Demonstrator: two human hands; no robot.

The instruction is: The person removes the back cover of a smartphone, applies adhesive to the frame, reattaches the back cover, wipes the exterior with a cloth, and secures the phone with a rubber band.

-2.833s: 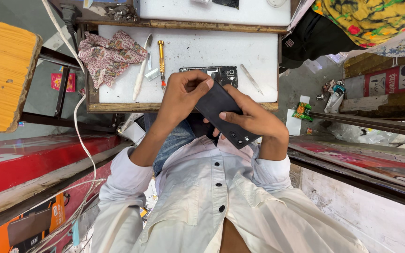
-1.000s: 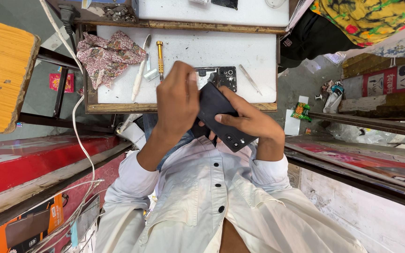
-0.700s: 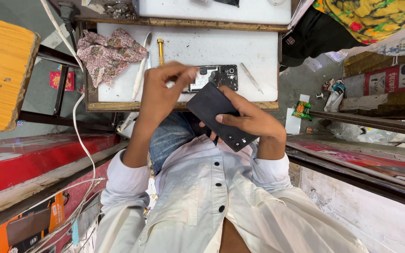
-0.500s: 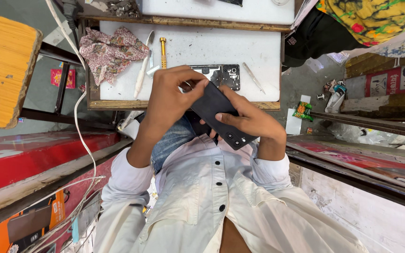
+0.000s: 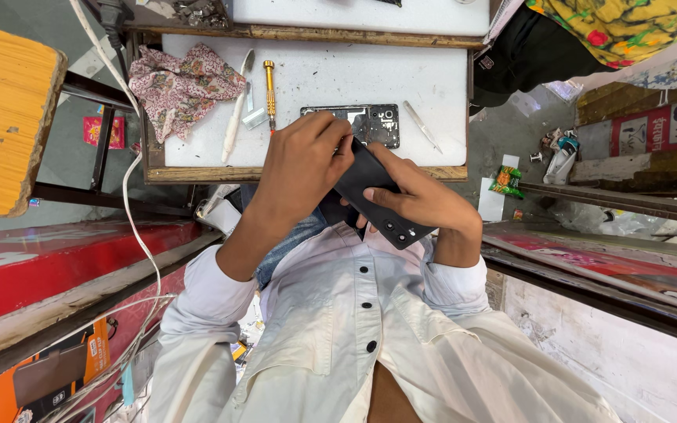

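holding a black phone back cover (image 5: 376,196) between both hands, just near of the white work board (image 5: 432,78) and above the lap. lying diagonally, long axis running from far-left to near-right, camera cutouts showing at the near-right end. cradling from the right: right hand (image 5: 425,200) curled under and around the cover, thumb lying flat across its face, fingers half closed in a steady grip. pinching from the left: left hand (image 5: 303,168) bent over the far-left end, fingertips pressed together at that corner, nearly closed; hard telling whether anything small is nipped between them. sitting closer to the far end: the left hand; bearing the weight: the right. resting on the board just beyond the fingertips: an opened phone body (image 5: 366,125), dark and flat, almost touching the cover's far end in this view. lying to its right, apart: tweezers (image 5: 421,136). lying to its left: a yellow-handled screwdriver (image 5: 269,92), a white prying stick (image 5: 234,121), and a crumpled floral cloth (image 5: 182,86) at the far-left corner.
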